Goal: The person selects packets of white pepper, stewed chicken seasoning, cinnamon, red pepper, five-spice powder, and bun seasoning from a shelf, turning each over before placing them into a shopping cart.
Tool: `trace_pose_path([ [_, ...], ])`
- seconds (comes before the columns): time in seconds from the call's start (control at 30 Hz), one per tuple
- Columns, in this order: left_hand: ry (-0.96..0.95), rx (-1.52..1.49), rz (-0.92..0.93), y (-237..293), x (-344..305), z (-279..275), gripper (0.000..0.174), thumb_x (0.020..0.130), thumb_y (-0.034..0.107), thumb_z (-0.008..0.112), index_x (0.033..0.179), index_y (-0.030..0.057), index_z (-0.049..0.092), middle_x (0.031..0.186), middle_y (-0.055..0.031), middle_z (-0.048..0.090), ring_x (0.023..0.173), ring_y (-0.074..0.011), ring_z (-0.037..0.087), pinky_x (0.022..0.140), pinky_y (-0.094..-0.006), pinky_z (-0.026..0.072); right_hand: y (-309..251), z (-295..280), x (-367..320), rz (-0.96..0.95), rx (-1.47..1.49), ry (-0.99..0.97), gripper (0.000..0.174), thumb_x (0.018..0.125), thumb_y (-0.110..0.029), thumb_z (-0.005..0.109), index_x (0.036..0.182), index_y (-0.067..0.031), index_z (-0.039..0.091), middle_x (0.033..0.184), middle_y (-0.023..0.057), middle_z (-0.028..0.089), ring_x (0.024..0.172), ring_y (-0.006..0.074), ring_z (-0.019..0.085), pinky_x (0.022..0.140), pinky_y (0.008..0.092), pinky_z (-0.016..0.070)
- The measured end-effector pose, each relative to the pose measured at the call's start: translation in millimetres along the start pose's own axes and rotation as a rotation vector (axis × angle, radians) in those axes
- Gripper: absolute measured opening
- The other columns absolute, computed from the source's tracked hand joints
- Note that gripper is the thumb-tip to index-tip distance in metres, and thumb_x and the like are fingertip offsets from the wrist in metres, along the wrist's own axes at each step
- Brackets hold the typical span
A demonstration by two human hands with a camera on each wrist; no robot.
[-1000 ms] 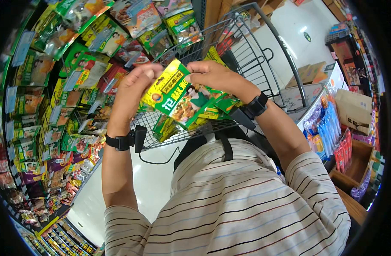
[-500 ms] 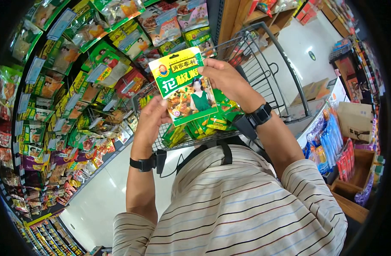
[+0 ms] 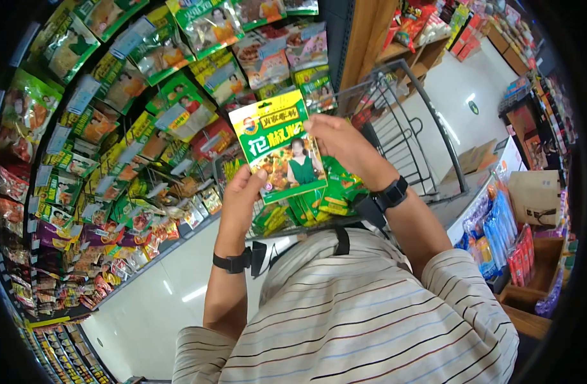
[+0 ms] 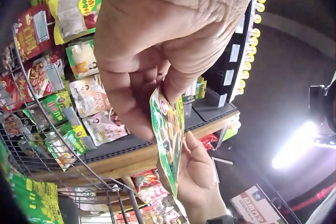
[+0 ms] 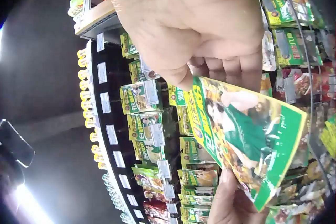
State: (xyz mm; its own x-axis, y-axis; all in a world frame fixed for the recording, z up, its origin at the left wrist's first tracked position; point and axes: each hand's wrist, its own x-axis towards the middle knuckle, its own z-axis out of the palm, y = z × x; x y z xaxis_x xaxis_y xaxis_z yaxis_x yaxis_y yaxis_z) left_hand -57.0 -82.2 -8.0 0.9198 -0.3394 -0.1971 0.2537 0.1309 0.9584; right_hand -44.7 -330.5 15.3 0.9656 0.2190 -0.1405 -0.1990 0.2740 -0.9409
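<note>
A green and yellow packet (image 3: 282, 150) is held up with its printed front facing the head camera. My left hand (image 3: 241, 195) pinches its lower left corner between thumb and fingers, and my right hand (image 3: 348, 148) pinches its upper right edge. In the left wrist view the packet (image 4: 167, 134) appears nearly edge-on below my left hand (image 4: 168, 35). The right wrist view has the packet (image 5: 247, 134) under my right hand (image 5: 194, 29), thumb on its edge. Behind and below it, similar green packets (image 3: 335, 192) lie in the wire cart.
Racks of hanging packets (image 3: 178, 115) fill the left side. The wire cart (image 3: 405, 137) stands ahead, its handle side to the right. A wooden post (image 3: 360, 48) rises behind it. At the right are a cardboard box (image 3: 533, 195) and blue and red packages (image 3: 496, 221).
The packet was tilted between both hands a second ago, then turned to face the head camera. Since then, hands and packet have shifted slightly right and down in the head view.
</note>
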Motion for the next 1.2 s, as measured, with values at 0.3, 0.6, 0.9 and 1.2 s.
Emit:
trace_pose_path([
  [0.3,-0.059,0.042,0.055,11.4,4.9,-13.3,0.029,0.096,0.023,0.063,0.121,0.0074,0.061,0.106,0.0026,0.064,0.092,-0.0060,0.055,0.078,-0.0250,0.0439,-28.8,33.2,-16.2,-0.062,-0.202,0.008,0.029,0.098,-0.016,0.057,0.122,0.0008,0.061,0.113,0.0012,0.066,0.101,0.0076,0.058,0.091,0.0250,0.0458],
  [0.6,-0.096,0.005,0.162,33.5,-2.5,-5.9,0.032,0.099,0.023,0.060,0.127,0.0056,0.057,0.116,0.0013,0.064,0.101,-0.0064,0.055,0.088,-0.0247,0.0442,-42.2,51.8,-24.5,-0.122,-0.151,-0.003,0.028,0.098,-0.012,0.056,0.123,0.0014,0.061,0.114,0.0008,0.066,0.102,0.0075,0.059,0.092,0.0253,0.0468],
  [0.9,0.034,-0.024,0.295,56.9,-26.3,-2.1,0.032,0.097,0.017,0.060,0.125,0.0028,0.057,0.118,-0.0048,0.066,0.103,-0.0109,0.061,0.091,-0.0289,0.0485,-57.4,60.7,-9.5,-0.149,-0.222,-0.149,0.029,0.099,-0.017,0.057,0.122,0.0008,0.061,0.110,-0.0018,0.065,0.094,0.0042,0.057,0.083,0.0226,0.0467],
  [1.2,0.255,0.135,0.286,67.5,-61.1,21.1,0.026,0.098,0.019,0.058,0.119,0.0023,0.059,0.108,-0.0018,0.066,0.093,-0.0067,0.058,0.080,-0.0239,0.0455,-51.3,53.5,-0.4,-0.175,-0.162,-0.258,0.026,0.098,-0.017,0.057,0.119,-0.0010,0.063,0.096,-0.0049,0.062,0.083,0.0025,0.052,0.073,0.0214,0.0439],
])
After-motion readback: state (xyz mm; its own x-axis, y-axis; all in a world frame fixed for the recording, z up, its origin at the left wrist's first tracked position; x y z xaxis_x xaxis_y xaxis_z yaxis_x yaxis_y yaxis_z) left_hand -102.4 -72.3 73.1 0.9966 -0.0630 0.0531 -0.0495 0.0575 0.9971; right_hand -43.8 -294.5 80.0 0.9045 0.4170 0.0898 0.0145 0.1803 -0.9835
